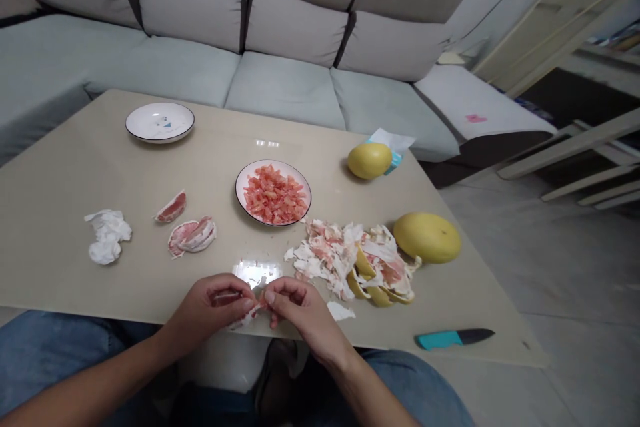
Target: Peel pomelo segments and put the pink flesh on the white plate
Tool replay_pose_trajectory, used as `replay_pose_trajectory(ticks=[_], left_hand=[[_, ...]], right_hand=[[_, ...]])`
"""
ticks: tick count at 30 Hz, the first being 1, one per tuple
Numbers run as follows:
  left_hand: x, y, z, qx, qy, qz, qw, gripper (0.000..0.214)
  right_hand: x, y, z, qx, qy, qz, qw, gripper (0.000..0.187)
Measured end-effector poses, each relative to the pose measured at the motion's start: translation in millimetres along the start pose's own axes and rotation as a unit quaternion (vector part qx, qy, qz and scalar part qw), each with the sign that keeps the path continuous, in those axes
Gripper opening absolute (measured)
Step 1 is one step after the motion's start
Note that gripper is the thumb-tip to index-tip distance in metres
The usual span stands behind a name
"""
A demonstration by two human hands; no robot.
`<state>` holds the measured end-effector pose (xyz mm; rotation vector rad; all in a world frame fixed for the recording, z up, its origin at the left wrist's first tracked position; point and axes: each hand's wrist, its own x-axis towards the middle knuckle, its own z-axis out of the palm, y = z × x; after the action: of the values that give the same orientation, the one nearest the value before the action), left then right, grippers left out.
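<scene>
Near the front edge of the table, my left hand [220,305] is closed around a pomelo segment [246,317] with pink flesh and pale membrane. My right hand [296,307] pinches at the same segment's right end, thumb against fingers. Beyond my hands stands a white plate [242,180] with a dark rim, heaped with small pieces of pink pomelo flesh [274,195]. To the left lie more pomelo segments [193,236] and a single wedge [171,207]. A pile of peel and membrane [333,257] spreads to the right of my hands.
Two whole yellow pomelos [427,237] [370,161] sit on the right, the farther one against a tissue pack [395,145]. A teal-handled knife [455,337] lies near the front right edge. Crumpled tissue [109,236] and a second plate [160,123] are on the left. A sofa [287,83] stands behind.
</scene>
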<state>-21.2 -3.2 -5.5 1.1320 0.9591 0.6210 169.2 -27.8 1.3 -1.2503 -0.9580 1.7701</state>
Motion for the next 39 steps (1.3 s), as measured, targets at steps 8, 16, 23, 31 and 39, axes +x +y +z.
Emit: replay_pose_trajectory(ticks=[8, 16, 23, 31, 39], left_hand=[[2, 0, -3.1, -0.042, -0.007, -0.045, 0.998, 0.021], [4, 2, -2.1, -0.065, -0.029, -0.078, 0.994, 0.027], [4, 0, 0.2, -0.019, -0.038, -0.040, 0.998, 0.021], [-3, 2, 3.3, 0.192, 0.002, 0.057, 0.980, 0.012], [-1, -2, -0.2, 0.118, 0.022, 0.081, 0.990, 0.009]], right_hand=[[2, -10, -40, -0.384, 0.144, -0.186, 0.893, 0.028], [-2, -6, -47, -0.520, 0.185, -0.210, 0.807, 0.031], [-4, -10, -10, -0.243, -0.032, -0.107, 0.964, 0.028], [0, -2, -2, -0.122, -0.011, -0.012, 0.992, 0.031], [0, 0, -4, -0.013, -0.053, 0.029, 0.998, 0.034]])
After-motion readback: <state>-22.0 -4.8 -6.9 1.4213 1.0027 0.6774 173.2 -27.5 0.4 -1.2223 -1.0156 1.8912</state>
